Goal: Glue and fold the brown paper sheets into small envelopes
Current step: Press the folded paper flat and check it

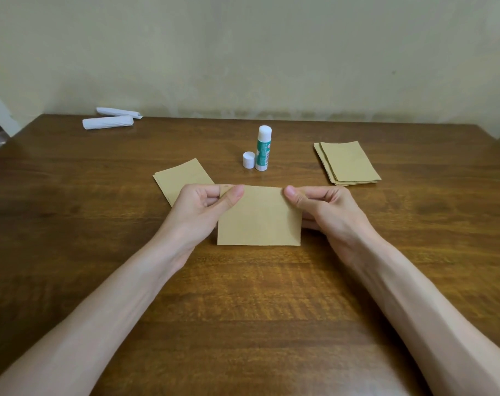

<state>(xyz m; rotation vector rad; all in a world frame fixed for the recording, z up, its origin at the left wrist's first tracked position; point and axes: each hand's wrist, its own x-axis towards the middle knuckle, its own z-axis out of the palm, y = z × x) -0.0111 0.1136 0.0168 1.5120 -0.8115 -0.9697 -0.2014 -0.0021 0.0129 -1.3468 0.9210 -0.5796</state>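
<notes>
Brown rectangular paper sheet (259, 221), in front of the uncapped green-white glue stick (263, 148), is pinched by left hand (203, 207) and right hand (325, 208). Seemingly finished brown envelope pile (180, 178) lies left of the stick, with a flat brown sheet stack (348, 164) waiting right of it.

The held paper sheet (259, 217) is plain tan-brown, as are both paper stacks (347, 164) (181, 177). The glue stick (263, 148) is teal and white; its cap (249, 159) and two rolls (108, 122) are white. The table (243, 295) shows dark brown woodgrain.

Glue stick (262, 151) label unreadable; left pile (183, 178) partly hidden.
</notes>
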